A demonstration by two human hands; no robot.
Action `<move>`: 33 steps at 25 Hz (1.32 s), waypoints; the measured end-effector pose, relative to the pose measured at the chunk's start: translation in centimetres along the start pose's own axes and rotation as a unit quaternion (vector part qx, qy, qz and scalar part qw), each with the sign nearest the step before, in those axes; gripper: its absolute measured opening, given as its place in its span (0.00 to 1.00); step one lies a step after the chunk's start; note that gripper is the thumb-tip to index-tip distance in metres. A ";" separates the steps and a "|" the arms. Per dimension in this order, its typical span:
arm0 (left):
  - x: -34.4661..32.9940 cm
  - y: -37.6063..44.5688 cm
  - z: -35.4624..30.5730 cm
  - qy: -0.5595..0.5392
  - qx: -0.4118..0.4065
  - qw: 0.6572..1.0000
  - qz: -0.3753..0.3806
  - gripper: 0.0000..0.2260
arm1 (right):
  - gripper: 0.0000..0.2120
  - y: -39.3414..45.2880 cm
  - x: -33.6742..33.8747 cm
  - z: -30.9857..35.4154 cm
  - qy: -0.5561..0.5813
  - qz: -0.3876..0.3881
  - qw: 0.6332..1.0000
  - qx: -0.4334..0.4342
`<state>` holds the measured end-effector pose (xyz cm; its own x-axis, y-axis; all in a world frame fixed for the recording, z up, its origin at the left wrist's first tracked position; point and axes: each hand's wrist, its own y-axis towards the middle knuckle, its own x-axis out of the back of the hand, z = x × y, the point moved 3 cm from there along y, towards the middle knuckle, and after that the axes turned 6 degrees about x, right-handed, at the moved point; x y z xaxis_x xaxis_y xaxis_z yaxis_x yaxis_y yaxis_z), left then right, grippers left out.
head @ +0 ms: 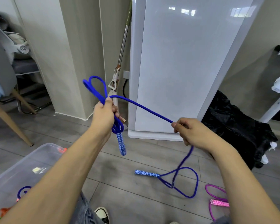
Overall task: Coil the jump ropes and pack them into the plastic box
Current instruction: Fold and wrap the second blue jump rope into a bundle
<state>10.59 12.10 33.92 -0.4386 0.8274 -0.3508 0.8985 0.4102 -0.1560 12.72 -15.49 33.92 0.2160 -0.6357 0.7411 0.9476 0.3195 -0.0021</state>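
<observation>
Blue jump rope [145, 109] stretching taut between my hands, in air above floor. My left hand [103, 113] gripping bunched loops, loops sticking up above fist, one patterned handle [121, 143] hanging below it. My right hand [187, 131] pinching rope, rest trailing down to floor, looping beside second handle [146, 173] lying flat. Pink jump rope [217, 201] lying on floor near right. Clear plastic box [23, 162] sitting at lower left, coiled ropes showing inside. Mop [118, 68] leaning against wall behind.
</observation>
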 end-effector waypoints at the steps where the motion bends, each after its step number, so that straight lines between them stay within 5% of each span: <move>1: 0.4 0.2 -0.1 -0.025 0.011 0.999 -0.017 0.09 | 0.17 0.1 0.5 -0.9 -0.071 -0.010 0.997 -0.023; 3: 0.3 0.2 0.1 -0.033 0.028 0.999 -0.016 0.10 | 0.18 0.2 1.2 -1.9 -0.149 -0.054 0.986 -0.045; 6: -0.9 -0.4 1.4 0.018 0.048 0.998 0.041 0.12 | 0.17 0.1 0.7 0.3 -0.063 -0.122 0.990 0.016; 12: -3.5 -2.8 4.0 0.144 0.058 0.973 0.168 0.13 | 0.16 -0.5 -5.6 6.6 -0.044 -0.095 0.986 0.131; 26: -3.6 -3.9 3.5 0.232 0.009 0.960 0.156 0.13 | 0.11 -0.8 -6.9 7.1 -0.085 -0.054 0.978 0.185; 29: -3.5 -3.2 3.1 0.146 0.024 0.981 0.125 0.13 | 0.14 -0.7 -6.9 7.2 -0.059 -0.014 0.984 0.169; 33: -1.5 -0.3 1.3 -0.113 0.070 0.990 0.055 0.13 | 0.19 -1.0 -6.4 6.0 0.038 0.141 0.983 0.114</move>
<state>11.01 10.26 33.32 -0.3372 0.7505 -0.5684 0.9410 0.2513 -0.2265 8.99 -7.58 33.19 0.4876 -0.5471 0.6804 0.7717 0.6346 -0.0428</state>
